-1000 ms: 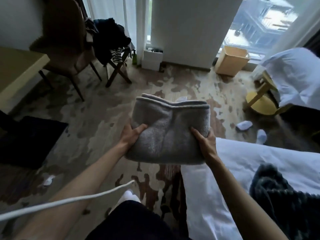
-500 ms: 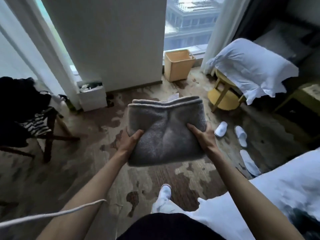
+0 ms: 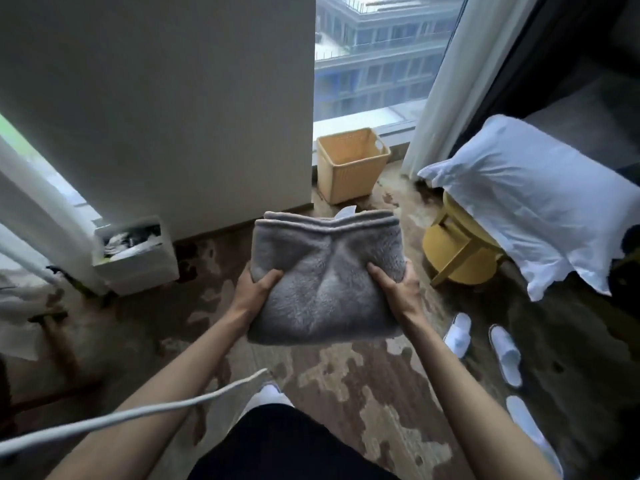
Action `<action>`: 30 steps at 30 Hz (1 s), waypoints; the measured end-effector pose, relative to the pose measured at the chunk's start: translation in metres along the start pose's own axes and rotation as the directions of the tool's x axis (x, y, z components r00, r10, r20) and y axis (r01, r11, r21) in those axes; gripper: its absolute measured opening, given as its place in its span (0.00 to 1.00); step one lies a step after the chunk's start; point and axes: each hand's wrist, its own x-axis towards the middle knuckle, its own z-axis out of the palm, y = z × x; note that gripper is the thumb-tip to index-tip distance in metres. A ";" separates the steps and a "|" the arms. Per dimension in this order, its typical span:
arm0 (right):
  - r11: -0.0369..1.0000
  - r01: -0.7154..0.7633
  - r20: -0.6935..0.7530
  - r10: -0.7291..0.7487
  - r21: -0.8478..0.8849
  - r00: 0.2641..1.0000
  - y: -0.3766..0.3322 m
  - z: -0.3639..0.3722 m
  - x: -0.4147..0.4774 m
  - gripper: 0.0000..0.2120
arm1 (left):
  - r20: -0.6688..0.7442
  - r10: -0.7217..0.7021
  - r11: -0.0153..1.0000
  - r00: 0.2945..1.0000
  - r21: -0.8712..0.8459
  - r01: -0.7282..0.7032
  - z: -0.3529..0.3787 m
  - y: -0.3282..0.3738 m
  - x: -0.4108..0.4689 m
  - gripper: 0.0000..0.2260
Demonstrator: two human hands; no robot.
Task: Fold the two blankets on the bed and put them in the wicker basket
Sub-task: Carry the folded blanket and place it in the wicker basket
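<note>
We hold the folded grey blanket (image 3: 325,282) in mid-air above the carpet, left hand (image 3: 252,289) and right hand (image 3: 398,289) each gripping a side, thumbs on top. The wicker basket (image 3: 351,166) stands on the floor beyond, by the window.

Fingers of the left hand (image 3: 254,292) and right hand (image 3: 401,289) lay hidden beneath the grey blanket (image 3: 325,271); what filled the white box (image 3: 138,270) was too blurred to tell.

The blanket (image 3: 325,275) is plain grey with a darker grey edge. The basket (image 3: 346,174) is pale orange-yellow with ribbed sides. The stool (image 3: 460,261) is mustard yellow, the pillow (image 3: 540,202) and slippers (image 3: 505,355) white, the carpet (image 3: 346,393) brown with pale blotches.
</note>
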 end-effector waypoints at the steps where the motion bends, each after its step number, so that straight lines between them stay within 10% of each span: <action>1: 1.000 -0.004 -0.004 0.004 -0.009 1.000 -0.006 0.004 0.028 0.29 | 0.026 0.008 1.000 1.000 -0.003 -0.008 0.009 0.008 0.031 0.29; 19: 0.990 -0.138 -0.236 0.140 0.025 0.962 -0.081 0.037 0.505 0.38 | 0.384 0.019 0.996 0.923 0.077 -0.052 0.190 0.161 0.535 0.22; 30: 0.970 -0.239 0.027 0.240 -0.036 0.970 -0.078 0.051 0.845 0.23 | 0.150 -0.144 0.983 0.978 0.132 0.125 0.324 0.188 0.786 0.19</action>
